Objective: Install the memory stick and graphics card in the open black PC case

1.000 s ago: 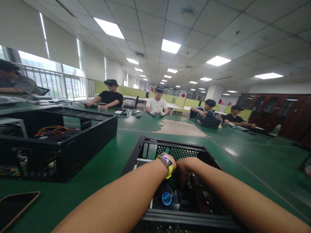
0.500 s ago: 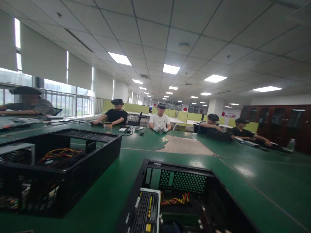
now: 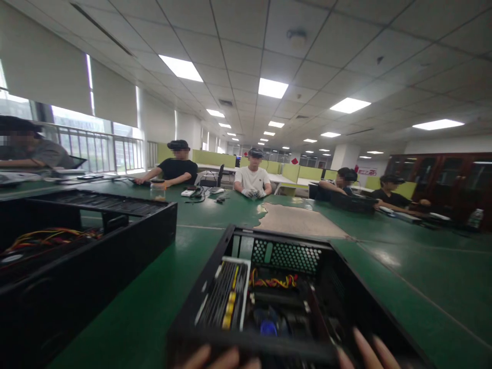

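Handle open PC case (image 3: 286, 352) on green table (image 3: 126, 320) evenly at its near rim, left hand (image 3: 223, 359) and right hand (image 3: 368, 355) fingers apart, can't tell if clamped; keep clear of its fan (image 3: 268, 327).

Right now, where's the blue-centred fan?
Head view: the fan is in the open case at lower centre, right of the power supply, nearer the camera than the coloured cables.
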`<state>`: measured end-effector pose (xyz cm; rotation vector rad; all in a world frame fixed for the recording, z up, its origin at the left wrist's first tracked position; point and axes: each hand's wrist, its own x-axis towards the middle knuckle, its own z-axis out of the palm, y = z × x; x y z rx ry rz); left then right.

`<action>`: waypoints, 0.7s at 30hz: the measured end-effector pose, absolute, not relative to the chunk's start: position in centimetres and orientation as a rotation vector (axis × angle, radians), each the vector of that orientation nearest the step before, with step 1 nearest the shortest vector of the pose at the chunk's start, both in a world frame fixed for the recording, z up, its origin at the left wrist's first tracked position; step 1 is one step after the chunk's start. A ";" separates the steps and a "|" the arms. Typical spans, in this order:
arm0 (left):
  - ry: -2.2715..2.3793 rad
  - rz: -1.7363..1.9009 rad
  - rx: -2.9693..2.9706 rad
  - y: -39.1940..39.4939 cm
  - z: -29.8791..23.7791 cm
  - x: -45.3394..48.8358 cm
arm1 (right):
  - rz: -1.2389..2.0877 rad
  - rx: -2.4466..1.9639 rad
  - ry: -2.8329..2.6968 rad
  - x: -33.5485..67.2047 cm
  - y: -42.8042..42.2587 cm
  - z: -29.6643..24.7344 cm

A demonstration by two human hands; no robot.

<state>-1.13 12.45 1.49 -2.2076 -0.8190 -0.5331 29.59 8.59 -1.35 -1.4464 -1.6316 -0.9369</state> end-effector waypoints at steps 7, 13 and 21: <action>-2.020 -0.582 -2.206 24.6 4.9 8.3 | -0.281 -2.245 -1.835 23.6 24.3 9.9; -1.702 -0.585 -2.478 18.0 2.2 9.6 | -0.166 -2.037 -2.113 20.2 17.7 7.9; -2.467 -0.804 -2.024 7.3 0.7 -1.5 | 0.006 -2.175 -2.021 24.2 7.1 4.6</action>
